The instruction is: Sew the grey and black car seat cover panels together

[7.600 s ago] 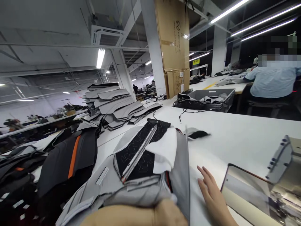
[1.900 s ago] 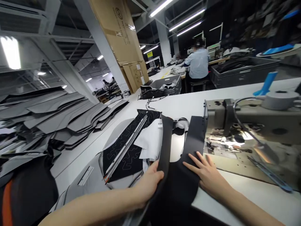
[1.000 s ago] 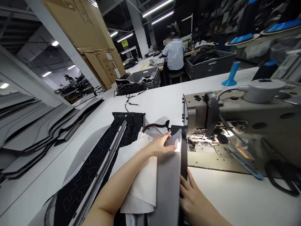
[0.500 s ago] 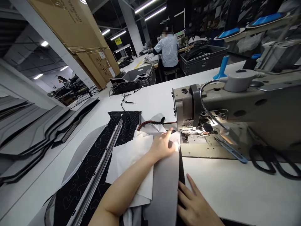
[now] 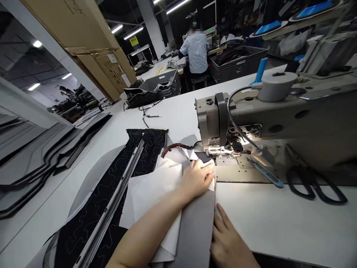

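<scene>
My left hand (image 5: 198,178) lies on a long grey fabric strip (image 5: 195,230), fingers curled and pinching its far end just in front of the sewing machine (image 5: 267,119) needle area. My right hand (image 5: 227,242) rests lower down, fingers pressed against the strip's right edge where a black layer shows underneath. White fabric pieces (image 5: 152,193) lie under my left forearm. A black quilted panel (image 5: 111,201) with a grey band stretches away to the left of them.
Black scissors (image 5: 315,182) and blue tweezers (image 5: 264,172) lie on the machine bed. Stacks of grey cut panels (image 5: 36,149) fill the left. A grey crate (image 5: 156,89) and cardboard boxes (image 5: 92,48) stand farther back. A person in a light blue shirt (image 5: 196,50) sits at a far table.
My left hand has curled and drawn back slightly, now pinching the strip's end near the presser foot. The view has dropped and moved closer to the machine; my right hand stays on the strip's edge.
</scene>
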A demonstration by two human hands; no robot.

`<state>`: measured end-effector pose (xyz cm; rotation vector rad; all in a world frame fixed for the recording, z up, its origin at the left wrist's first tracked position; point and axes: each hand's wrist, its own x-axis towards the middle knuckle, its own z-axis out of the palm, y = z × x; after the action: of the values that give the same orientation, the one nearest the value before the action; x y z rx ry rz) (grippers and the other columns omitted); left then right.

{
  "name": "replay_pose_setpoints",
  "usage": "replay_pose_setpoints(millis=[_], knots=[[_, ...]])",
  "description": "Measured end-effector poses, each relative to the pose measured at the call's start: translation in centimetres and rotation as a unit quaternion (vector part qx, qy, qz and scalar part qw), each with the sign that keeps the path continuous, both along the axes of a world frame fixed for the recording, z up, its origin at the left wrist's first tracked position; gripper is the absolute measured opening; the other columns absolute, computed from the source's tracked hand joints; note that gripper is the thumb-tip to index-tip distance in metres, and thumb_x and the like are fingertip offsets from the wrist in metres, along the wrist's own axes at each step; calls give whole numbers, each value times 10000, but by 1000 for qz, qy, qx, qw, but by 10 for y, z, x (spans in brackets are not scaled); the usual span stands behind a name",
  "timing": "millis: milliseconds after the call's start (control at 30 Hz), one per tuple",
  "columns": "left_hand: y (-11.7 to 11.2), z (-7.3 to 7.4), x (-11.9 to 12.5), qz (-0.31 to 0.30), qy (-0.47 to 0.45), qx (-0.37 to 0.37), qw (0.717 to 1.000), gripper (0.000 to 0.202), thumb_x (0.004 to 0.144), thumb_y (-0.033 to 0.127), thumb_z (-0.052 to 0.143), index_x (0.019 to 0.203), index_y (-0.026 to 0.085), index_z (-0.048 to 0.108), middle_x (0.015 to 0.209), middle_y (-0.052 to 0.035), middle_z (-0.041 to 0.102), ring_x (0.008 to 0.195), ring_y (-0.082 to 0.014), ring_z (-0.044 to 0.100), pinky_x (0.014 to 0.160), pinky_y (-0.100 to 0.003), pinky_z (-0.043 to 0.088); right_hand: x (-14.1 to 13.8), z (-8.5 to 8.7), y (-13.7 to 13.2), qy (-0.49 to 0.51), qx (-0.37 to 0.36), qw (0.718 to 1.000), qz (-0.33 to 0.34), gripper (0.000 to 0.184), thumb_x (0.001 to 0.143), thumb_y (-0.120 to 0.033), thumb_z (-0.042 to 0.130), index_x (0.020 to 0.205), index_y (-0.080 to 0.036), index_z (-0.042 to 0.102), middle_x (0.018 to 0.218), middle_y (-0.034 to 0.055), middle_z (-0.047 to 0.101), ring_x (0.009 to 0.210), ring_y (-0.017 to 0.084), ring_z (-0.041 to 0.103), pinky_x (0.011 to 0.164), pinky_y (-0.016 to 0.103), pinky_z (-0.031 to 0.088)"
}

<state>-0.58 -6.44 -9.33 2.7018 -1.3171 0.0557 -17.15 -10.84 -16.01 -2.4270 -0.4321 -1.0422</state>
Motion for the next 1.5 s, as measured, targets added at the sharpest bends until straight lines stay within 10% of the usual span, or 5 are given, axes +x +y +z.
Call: replay_pose_setpoints(millis=[433,1500], knots=[[-6,-18,4,29,75,-141,987,307,870,282,543,1160,291,645,841,-40,490,791,-164,497,731,-268,477,-10,4,-6,-40,7,999,-23,252,830,-97,427,701,-171,631,935,125,670,1248,312,421,1056,425,331],[-15,-27,3,74,22,-111,991,291,825,258,556,1081,296,688,873,-43,541,796,-158,514,741,-252,486,-16,0,-11,-35,58,998,14,202,766,-83,467,749,-202,629,978,74,668,1203,273,473,1065,421,337]])
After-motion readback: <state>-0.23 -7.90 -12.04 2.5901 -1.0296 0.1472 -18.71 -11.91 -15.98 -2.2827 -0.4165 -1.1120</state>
